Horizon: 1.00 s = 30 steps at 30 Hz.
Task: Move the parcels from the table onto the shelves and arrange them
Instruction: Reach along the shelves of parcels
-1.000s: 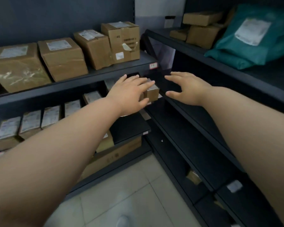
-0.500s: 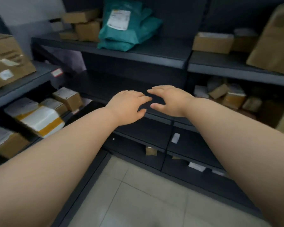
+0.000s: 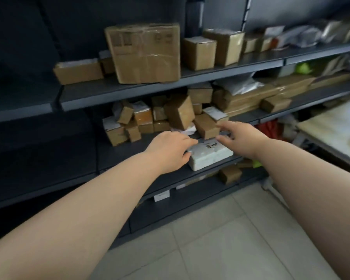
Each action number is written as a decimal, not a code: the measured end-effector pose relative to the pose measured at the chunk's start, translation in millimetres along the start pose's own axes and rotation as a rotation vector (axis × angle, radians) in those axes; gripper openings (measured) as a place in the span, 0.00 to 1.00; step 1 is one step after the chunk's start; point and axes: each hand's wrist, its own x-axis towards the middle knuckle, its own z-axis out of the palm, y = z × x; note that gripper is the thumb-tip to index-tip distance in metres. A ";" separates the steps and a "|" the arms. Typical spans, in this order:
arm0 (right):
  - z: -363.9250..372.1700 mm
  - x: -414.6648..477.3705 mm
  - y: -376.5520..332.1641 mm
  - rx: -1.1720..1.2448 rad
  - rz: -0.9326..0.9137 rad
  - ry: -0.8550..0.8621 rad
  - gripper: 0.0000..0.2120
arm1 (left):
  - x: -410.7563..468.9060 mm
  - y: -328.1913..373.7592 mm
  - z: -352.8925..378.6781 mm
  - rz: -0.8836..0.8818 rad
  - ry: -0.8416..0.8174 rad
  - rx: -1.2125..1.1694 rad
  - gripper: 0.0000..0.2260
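Dark grey shelves (image 3: 117,91) fill the view. Both my arms reach forward in front of the middle shelf. My left hand (image 3: 170,151) is empty, fingers apart, its fingertips over the left end of a white wrapped parcel (image 3: 212,156) lying at the shelf's front edge. To the right of that parcel my right hand (image 3: 239,138) hovers with spread fingers, also empty, close to a small brown box (image 3: 205,126). Behind the hands lies a jumbled pile of small cardboard boxes (image 3: 148,118). The light wooden table (image 3: 331,128) shows at the right edge.
A large taped carton (image 3: 146,53) and smaller boxes (image 3: 199,52) stand on the upper shelf. Flat brown packets (image 3: 251,99) and silver bags (image 3: 303,36) lie further right. The left shelf bays look dark and bare. Pale floor tiles (image 3: 220,239) lie below.
My view has swung right along the shelves, from the bay with teal bags to the bay with the box pile. Both hands stay empty and outstretched, now slightly further apart.
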 end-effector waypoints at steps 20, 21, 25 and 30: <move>-151.2 -38.8 373.3 -0.063 0.448 0.102 0.27 | 349.3 240.3 1.8 0.302 0.025 -0.142 0.24; -150.5 -35.7 386.7 -0.064 0.464 0.090 0.27 | 364.7 246.4 5.2 0.318 0.017 -0.141 0.24; -154.9 -17.8 437.7 -0.093 0.536 0.070 0.27 | 435.5 270.5 19.4 0.405 -0.019 -0.131 0.25; -172.5 5.1 497.7 -0.084 0.671 0.135 0.28 | 533.2 297.9 32.2 0.540 -0.049 -0.128 0.26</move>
